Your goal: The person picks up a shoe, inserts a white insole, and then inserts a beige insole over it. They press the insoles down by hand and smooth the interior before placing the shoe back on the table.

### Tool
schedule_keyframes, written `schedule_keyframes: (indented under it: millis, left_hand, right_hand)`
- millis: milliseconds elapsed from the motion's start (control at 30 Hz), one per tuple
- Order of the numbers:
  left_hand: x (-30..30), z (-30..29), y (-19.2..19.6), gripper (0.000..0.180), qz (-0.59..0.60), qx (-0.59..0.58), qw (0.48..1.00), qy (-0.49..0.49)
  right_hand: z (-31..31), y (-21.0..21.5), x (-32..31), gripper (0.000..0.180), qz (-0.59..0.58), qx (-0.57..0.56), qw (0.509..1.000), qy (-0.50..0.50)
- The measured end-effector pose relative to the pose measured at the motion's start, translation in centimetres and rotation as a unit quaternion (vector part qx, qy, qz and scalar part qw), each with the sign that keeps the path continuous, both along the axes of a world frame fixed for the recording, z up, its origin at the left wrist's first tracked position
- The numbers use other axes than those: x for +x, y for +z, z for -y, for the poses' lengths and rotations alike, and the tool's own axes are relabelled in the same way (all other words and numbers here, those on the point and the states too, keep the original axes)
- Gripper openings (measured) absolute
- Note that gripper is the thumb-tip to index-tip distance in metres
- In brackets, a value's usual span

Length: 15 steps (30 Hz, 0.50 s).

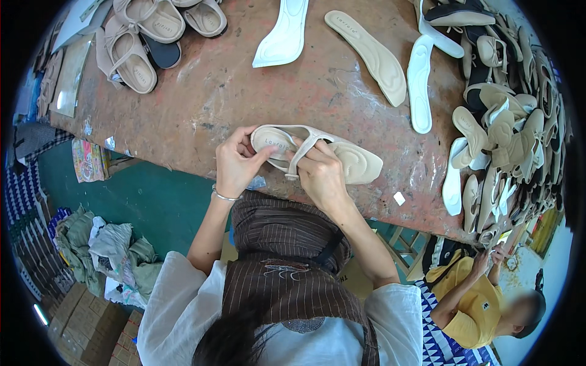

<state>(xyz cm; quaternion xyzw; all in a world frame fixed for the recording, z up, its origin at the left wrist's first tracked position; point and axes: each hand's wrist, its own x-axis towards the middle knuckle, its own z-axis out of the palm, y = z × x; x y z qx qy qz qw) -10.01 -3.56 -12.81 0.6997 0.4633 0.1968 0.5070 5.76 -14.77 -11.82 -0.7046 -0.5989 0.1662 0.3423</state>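
Note:
A beige strappy shoe [360, 163] lies on its sole near the table's front edge, heel to the left and open toe to the right. My left hand [237, 161] grips its heel end, thumb on the printed insole inside and fingers round the outer rim. My right hand [320, 174] is at the strap with a small buckle, its fingers reaching inside the shoe under the strap. The insole is partly hidden by my fingers and the strap.
A loose beige insole [369, 55] and white insoles [420, 85] lie beyond. Finished shoes [137, 67] stand far left. Many shoes and insoles pile up on the right [513, 134]. A person in a yellow shirt [473, 299] works at lower right. Sacks [119, 250] and cartons [85, 323] sit lower left.

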Motion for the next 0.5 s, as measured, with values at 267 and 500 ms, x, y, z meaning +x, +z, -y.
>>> schedule_keyframes:
  millis: [267, 500]
  left_hand:
    - [0.6, -1.1, -1.3, 0.012, -0.014, -0.038, 0.998, 0.058]
    - [1.0, -1.6, -1.5, 0.008, -0.013, 0.014, 0.998, 0.057]
  right_hand:
    - [0.2, 0.1, -0.4, 0.037, 0.030, -0.054, 0.998, 0.015]
    - [-1.2, 0.7, 0.0, 0.040, 0.095, -0.057, 0.975, 0.192]
